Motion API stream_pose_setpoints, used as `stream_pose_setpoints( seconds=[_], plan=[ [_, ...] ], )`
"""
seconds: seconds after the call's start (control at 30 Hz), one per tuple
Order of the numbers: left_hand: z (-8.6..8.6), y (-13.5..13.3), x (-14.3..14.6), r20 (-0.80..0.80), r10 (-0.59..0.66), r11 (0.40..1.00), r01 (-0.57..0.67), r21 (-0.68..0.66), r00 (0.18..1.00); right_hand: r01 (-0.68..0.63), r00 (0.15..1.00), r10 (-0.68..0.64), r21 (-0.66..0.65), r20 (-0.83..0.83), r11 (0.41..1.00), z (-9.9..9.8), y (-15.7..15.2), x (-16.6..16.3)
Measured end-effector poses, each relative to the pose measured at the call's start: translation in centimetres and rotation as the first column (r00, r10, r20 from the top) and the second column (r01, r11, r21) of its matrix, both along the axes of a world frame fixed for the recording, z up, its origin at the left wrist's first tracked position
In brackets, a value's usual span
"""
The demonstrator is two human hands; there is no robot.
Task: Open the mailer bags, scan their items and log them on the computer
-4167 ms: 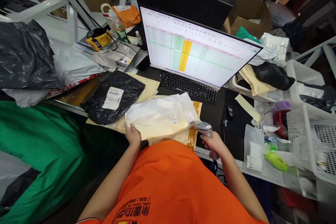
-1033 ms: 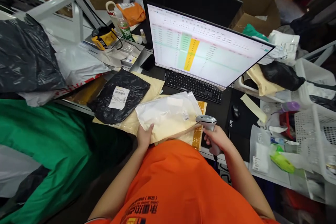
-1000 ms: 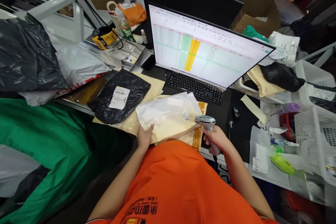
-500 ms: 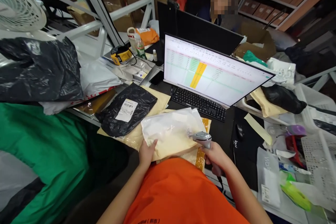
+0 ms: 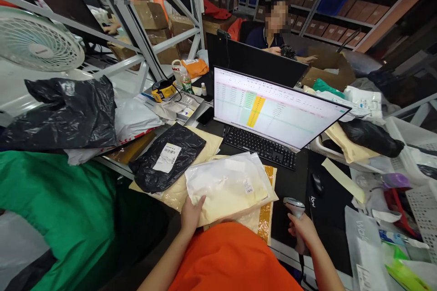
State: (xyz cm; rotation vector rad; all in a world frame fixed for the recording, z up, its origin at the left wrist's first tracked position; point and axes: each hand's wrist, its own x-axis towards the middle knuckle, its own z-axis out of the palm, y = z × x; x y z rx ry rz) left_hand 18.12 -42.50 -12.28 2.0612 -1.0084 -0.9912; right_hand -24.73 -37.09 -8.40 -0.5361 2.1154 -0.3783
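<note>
Head view: the left hand [image 5: 191, 213] grasps the near-left edge of the white pouch [image 5: 225, 193], its long axis running left to right; the right hand [image 5: 303, 231], clenched round the scanner [image 5: 295, 207], is nearer the label [image 5: 248, 186], rightward of it.

Bare strip of desk [image 5: 282, 232] between pale mailer [image 5: 235, 191] and scanner [image 5: 294, 205] in right hand [image 5: 302, 232]; passable from near edge back to keyboard [image 5: 259, 145]. Beyond, monitor [image 5: 280, 104] blocks far edge. Left hand [image 5: 192, 213] occupies mailer's near-left corner; dark bag [image 5: 186, 145] obstructs further left. Mat [image 5: 331, 213] open between mouse [image 5: 317, 183] and near edge. Right end obstructed: frosted bag [image 5: 363, 241], white basket [image 5: 425, 204]. Scanner cable [image 5: 302, 263] hangs across near edge.
</note>
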Motion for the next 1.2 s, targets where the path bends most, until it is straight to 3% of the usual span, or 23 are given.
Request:
stream_pose_setpoints(
  seconds=[0.37, 0.93, 1.07, 1.2],
  plan=[
    [0.2, 0.2, -0.4, 0.006, -0.016, 1.0, 0.016, -0.01, 1.0, -0.012, 0.998, 0.012, 0.012, -0.054, 1.0, -5.4, 2.6, -2.0],
    [0.1, 0.2, -0.7, 0.04, -0.021, 1.0, 0.021, 0.001, 0.999, -0.123, 0.986, 0.12, -0.016, -0.118, 0.992, -6.1, 2.8, -2.4],
    [-0.6, 0.2, -1.0, -0.087, 0.034, 0.999, -0.037, -0.027, 0.996, -0.139, 0.983, 0.135, -0.021, -0.122, 0.99, -5.8, 2.7, -2.2],
    [-0.7, 0.2, -1.7, -0.349, 0.162, 0.986, -0.142, 0.083, 0.923, -0.147, 0.981, 0.143, -0.024, -0.131, 0.989, -5.7, 2.6, -2.1]
  ],
)
